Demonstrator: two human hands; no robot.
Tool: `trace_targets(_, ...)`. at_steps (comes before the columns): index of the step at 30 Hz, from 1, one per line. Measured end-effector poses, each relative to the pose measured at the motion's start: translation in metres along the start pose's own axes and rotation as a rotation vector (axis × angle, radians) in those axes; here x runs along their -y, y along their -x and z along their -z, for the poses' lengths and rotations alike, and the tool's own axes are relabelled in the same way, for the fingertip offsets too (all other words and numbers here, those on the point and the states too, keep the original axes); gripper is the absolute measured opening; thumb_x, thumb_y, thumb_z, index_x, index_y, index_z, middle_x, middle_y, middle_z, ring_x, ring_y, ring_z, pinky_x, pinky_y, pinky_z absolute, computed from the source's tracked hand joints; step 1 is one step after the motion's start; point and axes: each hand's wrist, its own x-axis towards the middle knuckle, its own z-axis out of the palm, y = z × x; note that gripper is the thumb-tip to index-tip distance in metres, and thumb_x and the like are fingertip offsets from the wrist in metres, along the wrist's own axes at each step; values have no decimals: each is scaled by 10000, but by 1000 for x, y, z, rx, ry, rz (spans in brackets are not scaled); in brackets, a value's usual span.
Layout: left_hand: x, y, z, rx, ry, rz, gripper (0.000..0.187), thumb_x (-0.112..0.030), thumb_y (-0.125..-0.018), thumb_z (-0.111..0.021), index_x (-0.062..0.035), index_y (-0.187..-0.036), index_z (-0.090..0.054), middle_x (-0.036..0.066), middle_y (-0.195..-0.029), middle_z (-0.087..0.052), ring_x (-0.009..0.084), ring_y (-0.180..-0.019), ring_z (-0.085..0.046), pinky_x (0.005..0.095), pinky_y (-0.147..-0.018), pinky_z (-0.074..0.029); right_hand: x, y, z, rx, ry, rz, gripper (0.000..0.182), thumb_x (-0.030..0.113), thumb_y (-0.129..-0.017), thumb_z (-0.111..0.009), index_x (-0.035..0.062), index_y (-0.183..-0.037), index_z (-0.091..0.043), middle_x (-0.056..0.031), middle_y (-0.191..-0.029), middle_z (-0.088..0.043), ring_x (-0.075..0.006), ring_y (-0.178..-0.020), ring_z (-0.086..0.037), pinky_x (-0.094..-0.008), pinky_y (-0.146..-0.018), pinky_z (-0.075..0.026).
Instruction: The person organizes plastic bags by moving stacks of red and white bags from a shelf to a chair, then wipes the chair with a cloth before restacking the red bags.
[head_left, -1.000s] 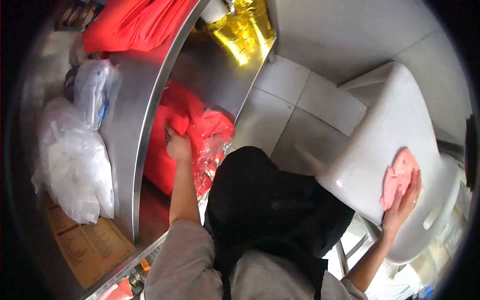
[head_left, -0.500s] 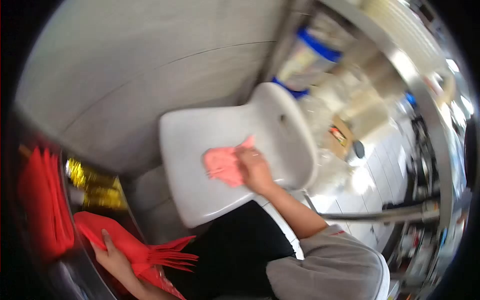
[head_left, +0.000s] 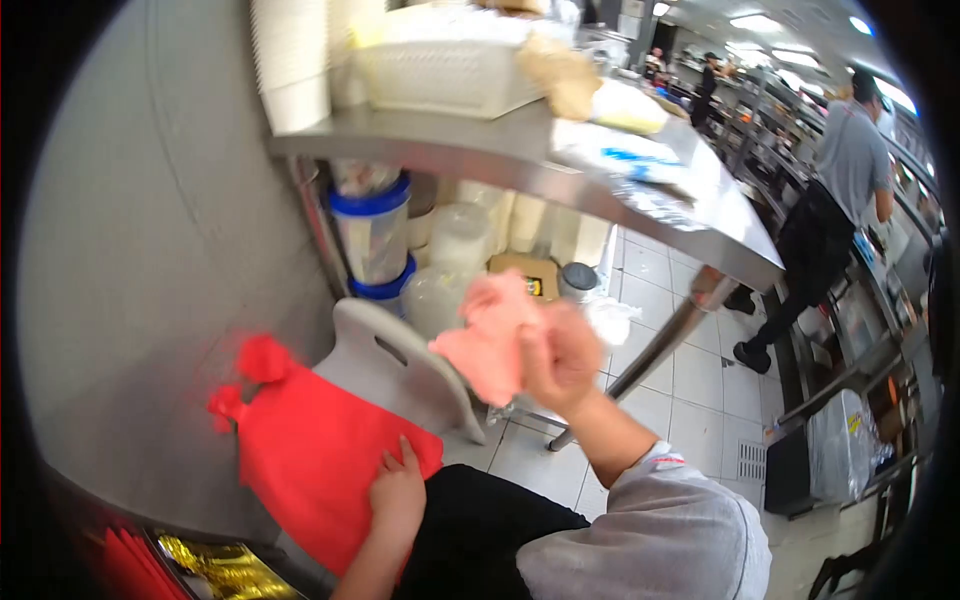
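My right hand is raised beside the chair back, its fingers closed on a crumpled pink cloth. The cloth is blurred and hangs in front of the shelf items. At the lower middle, my left hand holds the near edge of a red fabric bag bundle, fingers over the top and thumb hidden. Spread out, the red bundle covers most of the seat of the grey plastic chair. Its gathered far end is smeared by motion.
A steel table carries stacked cups and a white basket. Blue-lidded buckets stand beneath. Gold packets lie in a box at lower left. A co-worker stands at right.
My right hand has lifted the pink cloth off the chair seat. My left hand has brought the red bag bundle from the left over the seat. The view has tilted up.
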Motion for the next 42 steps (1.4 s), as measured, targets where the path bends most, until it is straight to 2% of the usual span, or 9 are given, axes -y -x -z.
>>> trace_targets(5,-8,-40,-9,-108,-57,-60,570,-118,-845,-435,19,-1377,-287,305,-1207,-509,285,-825,-659,366,-622,-547,26,-122,108,-852,449,478,210,119,-769,-732,-1,-869,-592,-32,-733,-583,-105,-607,-543,-235,-566,-445)
trace_targets(10,11,-103,-4,-139,10,79,542,-129,-869,-436,28,-1368,-298,285,-1084,-580,314,-775,-660,402,-658,-537,-30,-155,168,208,1405,-337,242,189,-807,-550,39,-990,-604,-166,-887,-629,-304,-799,-634,-384,-706,-499)
trace_targets(15,-10,-133,0,115,290,160,666,-223,-856,-523,54,-1388,-235,294,-1144,-552,362,-947,-622,428,-817,-498,-37,-155,170,170,1106,-301,307,223,-826,-532,43,-1063,-609,-189,-991,-631,-348,-906,-613,-409,-795,-471)
trace_targets(19,24,-93,-4,-212,1018,44,732,-461,-869,-512,-53,-1416,-248,266,-1302,-444,378,-1205,-445,394,-1010,-358,-23,-156,161,107,983,-389,363,248,-840,-570,34,-1132,-597,-178,-1005,-643,-281,-881,-634,-338,-794,-474)
trace_targets(24,73,-42,-48,-96,271,498,712,-582,-861,-406,-199,-1439,-245,189,-1487,-169,451,-1360,-83,677,-1024,-22,-42,-148,158,-213,1276,263,281,213,-871,-601,32,-1084,-626,-99,-1010,-652,-231,-902,-629,-297,-755,-492)
trace_targets(27,70,-48,-62,-178,286,470,722,-639,-834,-379,-255,-1433,-258,182,-1501,-114,480,-1352,-56,689,-1013,5,-15,-114,89,-433,497,506,172,134,-872,-557,5,-926,-657,-140,-959,-654,-278,-911,-613,-372,-816,-479)
trace_targets(33,71,-50,-53,-160,315,470,712,-618,-831,-398,-266,-1433,-257,184,-1502,-108,493,-1348,-47,702,-1005,-6,-15,25,-183,732,-227,-153,215,95,-831,-570,4,-1025,-596,-182,-1057,-588,-344,-993,-553,-360,-861,-425)
trace_targets(36,69,-48,-55,-243,318,478,689,-582,-835,-426,-231,-1415,-304,193,-1476,-198,460,-1349,-125,706,-1002,-42,-97,112,-269,1102,215,-271,410,227,-781,-662,-48,-1066,-558,-256,-1033,-572,-397,-1023,-537,-419,-889,-437)
trace_targets(42,87,-29,-76,-742,433,410,629,-328,-787,-626,-86,-1324,-405,191,-1301,-449,391,-1245,-370,591,-1045,-204,-82,140,-293,1308,364,-383,703,481,-686,-721,-87,-1058,-539,-284,-1107,-560,-395,-1048,-547,-409,-890,-450)
